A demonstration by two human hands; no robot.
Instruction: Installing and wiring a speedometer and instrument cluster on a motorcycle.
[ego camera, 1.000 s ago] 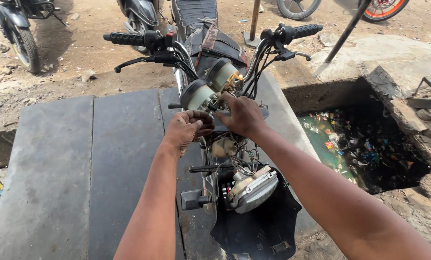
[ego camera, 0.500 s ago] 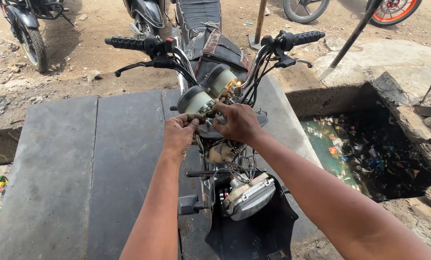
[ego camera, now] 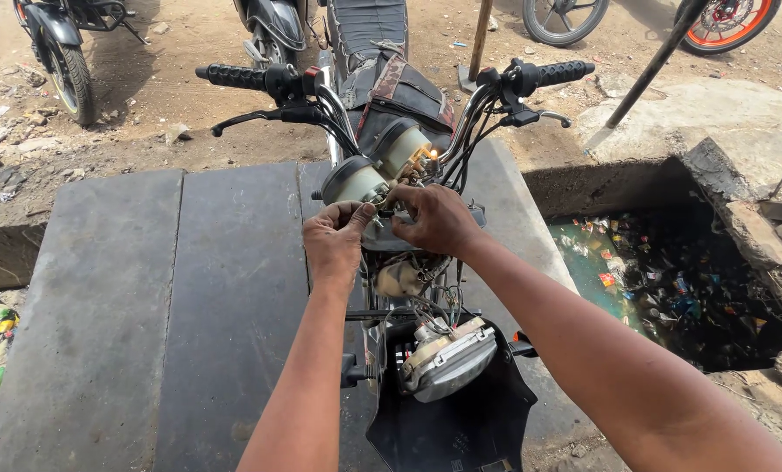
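Note:
A motorcycle stands in front of me with its black handlebar (ego camera: pixel 242 79) across the top of the head view. Two round gauge housings (ego camera: pixel 356 179) sit behind the bar with loose wires around them. My left hand (ego camera: pixel 334 240) pinches something small just below the left gauge; what it is cannot be made out. My right hand (ego camera: pixel 439 218) is closed on the wiring and bracket under the gauges, right beside the left hand. The detached headlight (ego camera: pixel 448 358) hangs below on its cables, above the black front cowl (ego camera: pixel 452 419).
Dark concrete slabs (ego camera: pixel 146 306) lie under and left of the bike. An open drain pit (ego camera: pixel 671 280) with dirty water and litter is at the right. Other motorcycles (ego camera: pixel 55 44) and wheels (ego camera: pixel 727 22) stand on the dirt behind. A metal rod (ego camera: pixel 644 74) leans at upper right.
Both hands moved up slightly from the middle of the wiring to just under the gauges. The view shifted down a little, so the bike sits lower in the frame.

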